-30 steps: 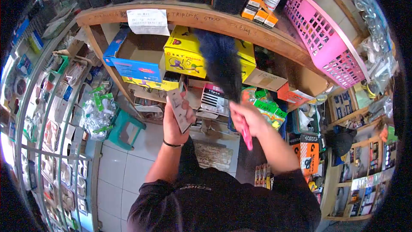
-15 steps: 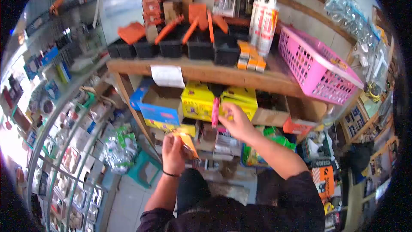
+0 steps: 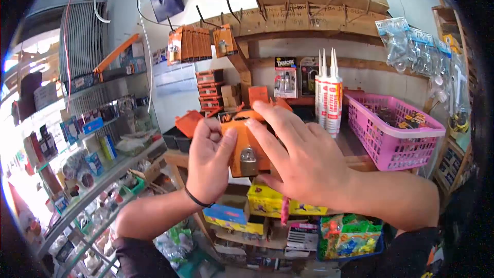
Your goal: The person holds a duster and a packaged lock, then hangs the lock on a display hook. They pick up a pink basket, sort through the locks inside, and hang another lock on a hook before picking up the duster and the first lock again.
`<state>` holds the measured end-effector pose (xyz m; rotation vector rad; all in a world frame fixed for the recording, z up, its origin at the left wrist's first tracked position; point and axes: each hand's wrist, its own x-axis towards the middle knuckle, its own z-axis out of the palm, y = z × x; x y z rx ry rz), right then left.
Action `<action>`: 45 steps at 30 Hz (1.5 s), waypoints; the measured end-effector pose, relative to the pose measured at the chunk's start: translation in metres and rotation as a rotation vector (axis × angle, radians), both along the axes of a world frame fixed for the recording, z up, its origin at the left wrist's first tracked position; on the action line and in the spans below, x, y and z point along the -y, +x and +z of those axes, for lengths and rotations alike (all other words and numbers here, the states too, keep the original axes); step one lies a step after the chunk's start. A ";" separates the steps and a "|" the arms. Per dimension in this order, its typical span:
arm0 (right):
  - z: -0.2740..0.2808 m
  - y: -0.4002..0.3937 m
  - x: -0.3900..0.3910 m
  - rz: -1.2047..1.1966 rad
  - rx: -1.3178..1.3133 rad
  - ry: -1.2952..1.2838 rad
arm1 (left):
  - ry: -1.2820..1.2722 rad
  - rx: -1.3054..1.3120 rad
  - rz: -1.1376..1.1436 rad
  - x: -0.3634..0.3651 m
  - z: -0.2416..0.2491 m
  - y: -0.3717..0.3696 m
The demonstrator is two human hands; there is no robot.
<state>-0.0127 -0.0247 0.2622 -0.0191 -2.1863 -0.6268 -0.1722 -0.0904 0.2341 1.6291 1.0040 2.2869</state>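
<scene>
An orange card pack with a padlock [image 3: 248, 162] on its front is held up before the shelf, in the middle of the view. My left hand [image 3: 208, 159] pinches the pack's left edge between thumb and curled fingers. At the pack's right side is my right hand [image 3: 296, 152], its fingers spread and the fingertips over the pack's upper part. Similar orange packs [image 3: 193, 44] hang from hooks at the upper left.
A wooden shelf [image 3: 355, 163] carries sealant tubes [image 3: 329, 98], a pink basket [image 3: 391, 141] and small orange boxes [image 3: 210, 90]. Below stand yellow [image 3: 262, 198] and blue [image 3: 226, 213] boxes. Metal hooks stick out above. A glass display case [image 3: 98, 185] is at the left.
Both hands have risen from the lower shelf level to chest height, bringing the orange pack up. My right hand has left the pink item by the yellow box. The view has tilted up.
</scene>
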 end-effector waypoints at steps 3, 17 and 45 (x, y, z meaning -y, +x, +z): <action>0.022 -0.038 -0.009 -0.023 -0.136 0.144 | -0.007 -0.028 0.064 -0.002 0.031 -0.032; 0.151 -0.154 -0.034 -0.259 -0.340 0.186 | 0.463 -0.529 0.532 -0.045 0.169 -0.149; 0.203 -0.156 -0.002 -0.501 0.106 -0.295 | 0.139 -0.836 0.696 -0.054 0.205 -0.164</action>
